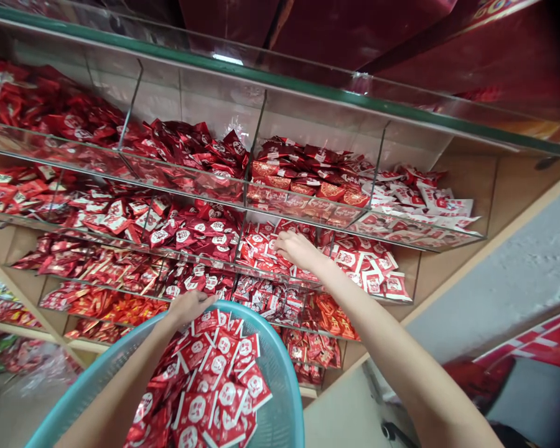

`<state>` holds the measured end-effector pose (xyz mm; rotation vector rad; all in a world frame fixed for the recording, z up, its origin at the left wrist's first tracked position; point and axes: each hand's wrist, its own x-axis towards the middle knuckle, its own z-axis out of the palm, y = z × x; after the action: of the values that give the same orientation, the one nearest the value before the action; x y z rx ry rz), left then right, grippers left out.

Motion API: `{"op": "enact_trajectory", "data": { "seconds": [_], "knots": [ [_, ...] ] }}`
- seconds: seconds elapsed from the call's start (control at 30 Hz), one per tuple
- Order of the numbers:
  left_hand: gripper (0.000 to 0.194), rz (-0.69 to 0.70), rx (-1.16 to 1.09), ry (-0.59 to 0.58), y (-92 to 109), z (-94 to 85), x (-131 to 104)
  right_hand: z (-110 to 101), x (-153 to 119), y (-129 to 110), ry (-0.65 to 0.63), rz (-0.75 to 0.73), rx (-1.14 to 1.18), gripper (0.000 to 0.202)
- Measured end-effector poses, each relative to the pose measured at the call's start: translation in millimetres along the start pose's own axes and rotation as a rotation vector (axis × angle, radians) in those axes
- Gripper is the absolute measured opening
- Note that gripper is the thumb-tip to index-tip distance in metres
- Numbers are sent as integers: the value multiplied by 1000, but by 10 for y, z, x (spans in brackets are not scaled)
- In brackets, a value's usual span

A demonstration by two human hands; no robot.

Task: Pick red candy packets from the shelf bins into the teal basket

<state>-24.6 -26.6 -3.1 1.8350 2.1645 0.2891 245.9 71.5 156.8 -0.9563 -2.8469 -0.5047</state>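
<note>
A teal plastic basket (pixel 287 373) fills the lower middle, heaped with small red packets (pixel 214 364) that have white edges and round white marks. My left hand (pixel 191 307) is closed at the basket's far rim, its fingers curled there. My right hand (pixel 298 249) reaches into a clear shelf compartment of red and white packets (pixel 256 246). Its fingers are bent together and down among them; whatever lies between the fingertips is hidden. Dark red packets (pixel 200 236) lie in the compartment to the left, and white and red packets (pixel 368 264) to the right.
Glass-fronted shelves (pixel 308 214) with upright dividers rise in tiers, each filled with red packets. A green-edged glass pane (pixel 270 78) runs above. On the right are a wooden side panel (pixel 508 230) and a grey wall (pixel 504 292). A clear plastic bag (pixel 42 379) lies low at left.
</note>
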Motion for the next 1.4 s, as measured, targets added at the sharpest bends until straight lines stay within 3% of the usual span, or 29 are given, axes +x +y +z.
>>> {"op": "enact_trajectory", "data": {
  "seconds": [0.2,0.43,0.57,0.7,0.77,0.83,0.93,1.0,1.13,1.4],
  "knots": [
    [60,2,4,5,3,12,6,-4,-38,49,104,-29,-128,17],
    [58,7,0,-1,19,2,8,-37,-252,52,360,43,-151,19],
    [59,0,-12,-24,66,-10,25,-131,-412,-51,500,109,13,19],
    [56,16,-4,-17,103,-6,52,-126,-570,-435,581,191,452,17],
    [56,28,-3,-12,121,-8,59,18,-639,-723,473,235,747,16],
    [58,29,-4,-16,144,-16,58,262,-703,-1018,262,256,1008,15],
    [61,22,7,-17,179,-38,45,690,-786,-1370,19,324,1214,12],
    [61,21,10,-13,196,-51,34,910,-833,-1505,-132,452,1352,13],
    [60,10,6,-9,200,-57,23,1073,-905,-1584,-346,682,1541,14],
    [58,11,21,-20,167,-14,71,1194,-960,-1573,-464,804,1523,10]
  ]
}}
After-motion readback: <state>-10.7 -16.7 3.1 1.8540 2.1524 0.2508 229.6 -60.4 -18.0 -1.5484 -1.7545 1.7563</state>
